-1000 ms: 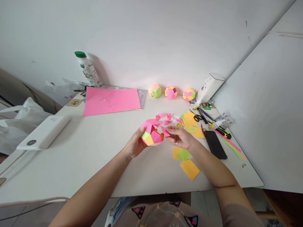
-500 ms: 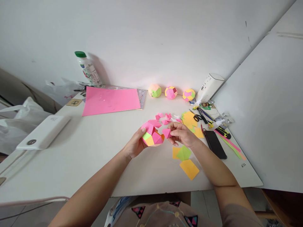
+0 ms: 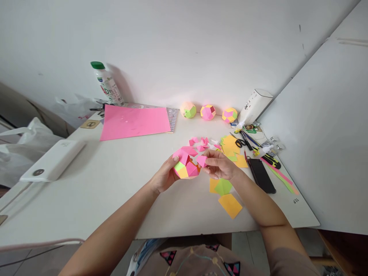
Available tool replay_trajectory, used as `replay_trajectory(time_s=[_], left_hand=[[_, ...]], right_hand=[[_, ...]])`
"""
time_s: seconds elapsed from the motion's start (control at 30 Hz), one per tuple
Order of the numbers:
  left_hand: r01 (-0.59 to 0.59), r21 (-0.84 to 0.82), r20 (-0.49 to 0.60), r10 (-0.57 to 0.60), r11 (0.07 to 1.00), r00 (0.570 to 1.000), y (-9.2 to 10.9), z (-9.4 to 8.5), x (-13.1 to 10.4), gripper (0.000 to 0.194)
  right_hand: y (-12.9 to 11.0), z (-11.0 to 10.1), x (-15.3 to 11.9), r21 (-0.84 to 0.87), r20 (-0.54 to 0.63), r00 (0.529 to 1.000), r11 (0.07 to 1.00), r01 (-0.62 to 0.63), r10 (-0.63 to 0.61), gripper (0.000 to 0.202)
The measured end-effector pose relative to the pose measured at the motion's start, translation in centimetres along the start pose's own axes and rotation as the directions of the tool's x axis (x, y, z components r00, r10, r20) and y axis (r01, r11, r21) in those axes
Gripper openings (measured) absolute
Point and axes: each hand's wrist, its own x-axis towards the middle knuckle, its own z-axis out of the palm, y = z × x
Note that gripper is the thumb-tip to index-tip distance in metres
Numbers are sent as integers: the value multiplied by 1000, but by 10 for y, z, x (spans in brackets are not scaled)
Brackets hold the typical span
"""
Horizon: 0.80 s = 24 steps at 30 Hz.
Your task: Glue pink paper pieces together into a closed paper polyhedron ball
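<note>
The left hand (image 3: 166,174) is gripping a part-open paper ball (image 3: 184,168); just right of that grip, the right hand (image 3: 218,165) is pinching a pink folded piece (image 3: 202,161). Beyond both grips, 3 closed balls (image 3: 207,112) are resting by the wall (image 3: 149,50).

The left forearm (image 3: 120,224) is slanting in from the near left of the paper ball (image 3: 183,171), bare, with the left wrist (image 3: 154,187) running nearly in line with it. The left hand (image 3: 166,175) is cupping the ball's left side, the left thumb (image 3: 174,160) lying against its upper left; the other fingers are mostly hidden. The right forearm (image 3: 260,205) is slanting in from the ball's near right, a sleeve (image 3: 290,262) covering the arm above the elbow. The right hand (image 3: 217,165) is hovering just right of the ball, fingertips pinching, lower fingers curling inward.
</note>
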Motion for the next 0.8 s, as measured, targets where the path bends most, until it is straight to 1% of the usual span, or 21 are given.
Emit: replay_trajectory(time_s=[0.1,0.23,0.33,0.43,0.57,0.7,0.8], left_hand=[[-4,11,5,4,1000,1000,0,0,0,54],[-1,18,2,1,1000,1000,0,0,0,56],[6,17,-10,-6,1000,1000,-1,-1,0,58],[16,23,-15,-16,1000,1000,-2,-1,0,59],[27,35,-13,-27,999,1000,-1,0,-1,55],[20,38,-18,-20,999,1000,1,2,-1,52],[29,43,-27,-28,999,999,2,3,-2,53]], right_hand=[[1,5,0,-27,-39,999,999,21,-22,26],[2,7,1,-58,-99,994,997,50,-55,24],[1,7,1,-89,-120,990,994,68,-78,24],[1,7,-1,-163,-131,984,982,97,-119,23],[4,10,-2,-276,-194,964,953,125,-182,23],[7,14,-4,-309,-206,958,942,129,-198,23],[6,18,-5,-335,-226,951,934,126,-210,22]])
